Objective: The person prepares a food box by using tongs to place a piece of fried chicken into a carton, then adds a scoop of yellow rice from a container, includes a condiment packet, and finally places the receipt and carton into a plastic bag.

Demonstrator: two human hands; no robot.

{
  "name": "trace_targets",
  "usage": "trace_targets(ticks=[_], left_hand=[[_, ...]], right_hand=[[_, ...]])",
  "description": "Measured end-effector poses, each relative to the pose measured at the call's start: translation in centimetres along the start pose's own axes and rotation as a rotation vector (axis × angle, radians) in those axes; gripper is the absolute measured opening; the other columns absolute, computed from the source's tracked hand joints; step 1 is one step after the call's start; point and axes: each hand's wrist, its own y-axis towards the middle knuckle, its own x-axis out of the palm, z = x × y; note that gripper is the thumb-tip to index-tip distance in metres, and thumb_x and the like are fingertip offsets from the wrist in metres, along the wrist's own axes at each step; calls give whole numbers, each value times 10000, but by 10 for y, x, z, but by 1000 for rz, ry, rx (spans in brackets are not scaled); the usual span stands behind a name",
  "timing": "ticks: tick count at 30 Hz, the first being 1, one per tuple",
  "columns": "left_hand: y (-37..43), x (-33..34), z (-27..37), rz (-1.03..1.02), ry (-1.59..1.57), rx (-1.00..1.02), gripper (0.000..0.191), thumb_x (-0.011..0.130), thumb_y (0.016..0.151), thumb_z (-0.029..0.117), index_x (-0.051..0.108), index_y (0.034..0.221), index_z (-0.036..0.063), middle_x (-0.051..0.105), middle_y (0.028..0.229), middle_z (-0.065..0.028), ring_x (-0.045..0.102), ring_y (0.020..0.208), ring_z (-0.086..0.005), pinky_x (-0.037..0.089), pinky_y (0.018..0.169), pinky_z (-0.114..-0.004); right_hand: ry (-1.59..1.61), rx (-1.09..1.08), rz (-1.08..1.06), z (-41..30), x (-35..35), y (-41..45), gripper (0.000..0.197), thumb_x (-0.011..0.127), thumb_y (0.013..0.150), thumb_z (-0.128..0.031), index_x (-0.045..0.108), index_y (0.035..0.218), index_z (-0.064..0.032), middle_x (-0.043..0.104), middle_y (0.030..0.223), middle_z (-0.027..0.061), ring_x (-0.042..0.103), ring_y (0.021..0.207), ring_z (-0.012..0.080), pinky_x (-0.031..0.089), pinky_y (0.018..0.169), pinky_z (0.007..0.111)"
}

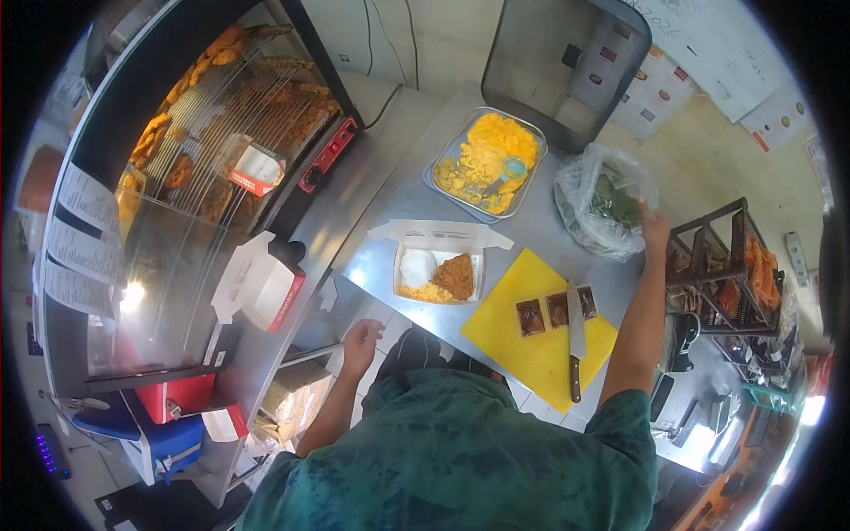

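Observation:
My right hand [654,229] is at the right rim of a clear plastic bag [584,226] that holds green leaves [614,202]; whether its fingers grip the plastic is unclear. My left hand [362,338] hangs beside the counter's edge, fingers loosely curled, nothing seen in it. Before me stands an open paper box [438,233] with white rice [418,268], scrambled egg [425,293] and a breaded fried piece [454,277]. A knife [576,332] lies on a yellow cutting board [524,365], across several dark sauce packets [530,318]. Behind them, a metal tray [435,182] holds yellow scrambled egg [501,143] and a scoop [514,168].
At left stands a heated display cabinet [325,156] with fried food on racks and a small carton [259,169] at its glass. An open red-and-white box [272,292] sits beside it. A large metal pan [544,73] leans on the wall. A dark basket rack [720,265] stands right.

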Motion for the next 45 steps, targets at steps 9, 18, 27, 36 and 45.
trace_targets(ticks=[9, 18, 27, 36, 45], left_hand=[[42, -32, 7, -62, 167, 181, 246, 546, 945, 243, 638, 1037, 35, 673, 934, -72, 636, 858, -172, 508, 790, -339], [17, -68, -2, 48, 87, 193, 274, 576, 935, 286, 628, 980, 20, 655, 843, -77, 616, 784, -151, 496, 734, -317], [6, -73, -23, 38, 37, 204, 264, 561, 950, 256, 629, 995, 5, 668, 857, -85, 633, 805, -155, 501, 748, -319], [13, -79, -5, 20, 81, 191, 287, 563, 951, 281, 622, 977, 1, 661, 857, -79, 620, 806, -150, 496, 748, -311], [62, -41, 26, -222, 97, 357, 255, 552, 950, 260, 600, 985, 12, 642, 860, -91, 603, 814, -148, 489, 759, -321]], right_hand=[[-150, -377, -167, 82, 27, 54, 584, 586, 866, -496, 668, 975, 72, 668, 868, 239, 618, 767, 325, 476, 755, 447], [-233, -253, -245, 23, 47, 69, 481, 546, 898, -391, 639, 1024, 64, 651, 936, 227, 612, 821, 314, 476, 769, 433], [-251, -252, -257, 24, 44, 87, 385, 506, 930, -286, 610, 1074, 57, 633, 1004, 216, 606, 874, 303, 476, 783, 418], [87, -335, 118, -19, -2, 36, 318, 481, 945, -231, 601, 1008, 57, 623, 1043, 187, 603, 907, 280, 481, 795, 408], [544, -664, -190, -272, -73, -337, 189, 581, 906, -133, 595, 980, 41, 614, 962, 194, 598, 829, 304, 498, 733, 382]])
